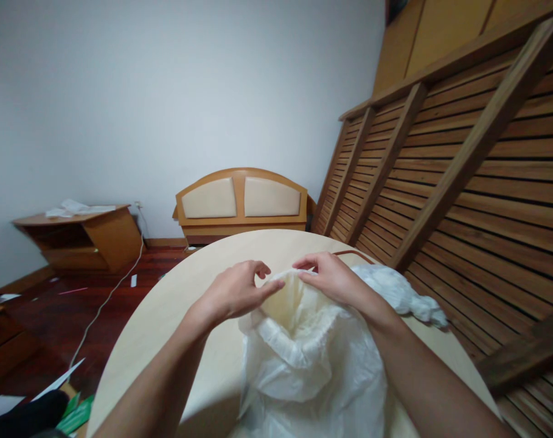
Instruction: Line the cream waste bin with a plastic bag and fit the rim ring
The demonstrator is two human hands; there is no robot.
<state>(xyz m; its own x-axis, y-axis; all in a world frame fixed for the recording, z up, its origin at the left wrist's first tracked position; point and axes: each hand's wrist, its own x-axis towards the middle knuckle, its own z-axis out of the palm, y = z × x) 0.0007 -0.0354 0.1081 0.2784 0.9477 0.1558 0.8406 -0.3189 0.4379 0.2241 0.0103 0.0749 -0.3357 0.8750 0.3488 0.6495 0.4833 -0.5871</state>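
1. Head view: I see a white bag (313,371) at the near side of a round, pale table (176,310), its mouth open at the top.
2. The left hand (244,286) is loosely open, thumb out at the bag's far rim and fingers curled apart from it.
3. The right hand (333,277) has finger and thumb close together at that rim; I can't tell if they pinch it.
4. A white bundle (390,292) lies on the table, past the right arm.
5. Behind the table, a headboard (242,204) stands by the plain wall (189,91).
6. Wooden slats (440,182) lean on the right.
7. On the left, papers (75,208) lie on a low desk (114,240), above a dark red floor (116,304).
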